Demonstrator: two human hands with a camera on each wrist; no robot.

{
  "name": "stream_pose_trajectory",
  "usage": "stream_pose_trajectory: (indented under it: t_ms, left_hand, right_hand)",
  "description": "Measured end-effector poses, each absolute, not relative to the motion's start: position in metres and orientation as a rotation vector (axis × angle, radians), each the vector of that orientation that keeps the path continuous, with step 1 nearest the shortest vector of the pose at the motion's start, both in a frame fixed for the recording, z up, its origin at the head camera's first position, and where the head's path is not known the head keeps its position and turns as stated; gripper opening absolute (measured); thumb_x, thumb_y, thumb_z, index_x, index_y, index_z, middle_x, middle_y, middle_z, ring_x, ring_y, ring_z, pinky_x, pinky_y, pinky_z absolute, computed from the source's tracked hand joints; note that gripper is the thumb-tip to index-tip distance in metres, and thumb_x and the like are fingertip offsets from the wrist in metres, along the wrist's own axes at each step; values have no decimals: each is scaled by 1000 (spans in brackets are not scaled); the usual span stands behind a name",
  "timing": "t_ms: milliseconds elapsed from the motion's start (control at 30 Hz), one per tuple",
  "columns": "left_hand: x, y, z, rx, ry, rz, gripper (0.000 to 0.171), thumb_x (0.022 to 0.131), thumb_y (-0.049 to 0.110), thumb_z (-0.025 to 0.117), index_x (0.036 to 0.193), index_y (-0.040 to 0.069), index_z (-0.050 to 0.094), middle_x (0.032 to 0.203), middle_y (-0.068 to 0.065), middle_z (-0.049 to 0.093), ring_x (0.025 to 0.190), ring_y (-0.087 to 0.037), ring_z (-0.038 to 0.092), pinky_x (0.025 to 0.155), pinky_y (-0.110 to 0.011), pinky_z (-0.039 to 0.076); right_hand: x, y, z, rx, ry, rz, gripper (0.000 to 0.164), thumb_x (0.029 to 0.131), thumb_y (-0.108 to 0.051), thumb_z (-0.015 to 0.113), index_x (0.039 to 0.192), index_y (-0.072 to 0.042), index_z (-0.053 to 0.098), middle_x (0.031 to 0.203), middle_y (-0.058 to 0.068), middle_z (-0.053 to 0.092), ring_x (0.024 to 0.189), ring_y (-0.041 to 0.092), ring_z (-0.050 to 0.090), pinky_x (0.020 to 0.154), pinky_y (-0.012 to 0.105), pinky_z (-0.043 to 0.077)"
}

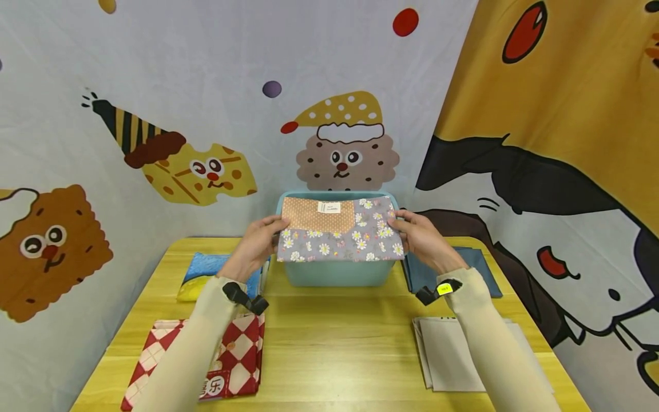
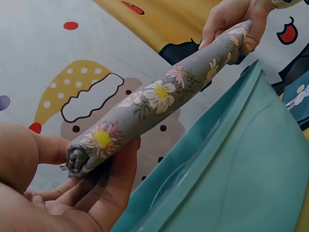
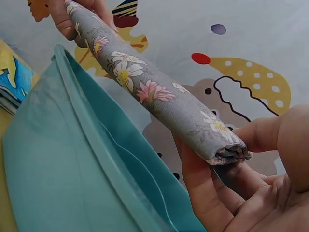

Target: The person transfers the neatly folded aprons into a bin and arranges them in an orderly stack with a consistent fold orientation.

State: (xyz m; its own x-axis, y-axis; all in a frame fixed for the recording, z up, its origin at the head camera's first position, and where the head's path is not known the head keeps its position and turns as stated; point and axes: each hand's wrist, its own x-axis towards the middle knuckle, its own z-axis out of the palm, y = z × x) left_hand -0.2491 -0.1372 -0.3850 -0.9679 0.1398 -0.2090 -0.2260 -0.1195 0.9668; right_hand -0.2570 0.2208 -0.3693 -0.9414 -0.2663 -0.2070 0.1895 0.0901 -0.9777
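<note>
A folded floral cloth (image 1: 340,243), grey with white daisies, an orange dotted section and a small white label, is held level by both hands. My left hand (image 1: 257,240) pinches its left end, thumb on one side and fingers on the other. At the opposite end my right hand (image 1: 422,237) grips it the same way. Both wrist views show the cloth's thick folded edge, its layers bunched at each end. Behind and below it stands a light teal plastic bin (image 1: 337,274), whose front rim the cloth covers in the head view.
On the wooden table (image 1: 334,343) lie several folded cloths: a blue and yellow one (image 1: 198,286) and a red checked one (image 1: 239,355) at left, a dark blue one (image 1: 481,269) and a beige one (image 1: 448,355) at right. A cartoon-printed curtain (image 1: 206,68) hangs behind.
</note>
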Motion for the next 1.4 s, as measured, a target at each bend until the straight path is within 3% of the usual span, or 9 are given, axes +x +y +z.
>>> stream_pose_trajectory:
  t_ms: [200,333,567,667,767,900,1400]
  left_hand:
    - [-262,-137,-380,-81,1905,2167,27,94,30,58,110,8,57,92,0,51,64,-11,41,54,-25,32]
    - [-271,-136,-375,-106,1941,2131,28,94,29,57,113,8,57,92,1,49,63,-10,39,53,-24,31]
    - [-287,-136,-373,-109,1996,2095,34,94,30,57,122,11,56,102,-2,51,64,-11,39,54,-24,33]
    - [-294,-136,-372,-119,2037,2070,39,94,31,58,127,11,54,111,-2,52,73,-11,45,57,-24,37]
    - [-300,-137,-371,-127,2084,2042,44,93,31,60,132,12,52,123,-4,52,92,-15,52,62,-25,43]
    - [-307,-137,-370,-127,2149,1994,47,92,32,60,134,14,51,132,-5,51,110,-20,51,69,-29,46]
    - [-320,-136,-368,-128,2293,1895,45,92,32,61,132,13,54,127,-6,55,106,-22,56,72,-32,53]
  right_hand:
    - [-269,220,-365,-20,2107,-1864,48,94,-38,55,135,-17,41,117,10,54,92,22,65,75,38,55]
    - [-277,219,-362,16,2162,-1818,48,94,-39,55,135,-19,40,124,7,48,96,21,61,76,36,53]
    - [-289,220,-358,17,2222,-1757,59,93,-40,56,143,-19,33,141,1,37,126,21,43,96,39,42]
    - [-295,219,-357,15,2231,-1765,57,93,-39,57,141,-19,35,136,4,43,119,22,51,91,37,47]
    - [-301,217,-356,32,2244,-1775,51,93,-37,57,138,-18,40,127,6,49,106,20,57,82,34,51]
    - [-308,214,-355,54,2279,-1753,48,93,-35,57,136,-18,43,122,7,53,99,18,60,77,32,53]
    - [-323,215,-356,23,2413,-1636,47,93,-36,58,133,-16,47,123,8,50,102,25,52,82,37,52]
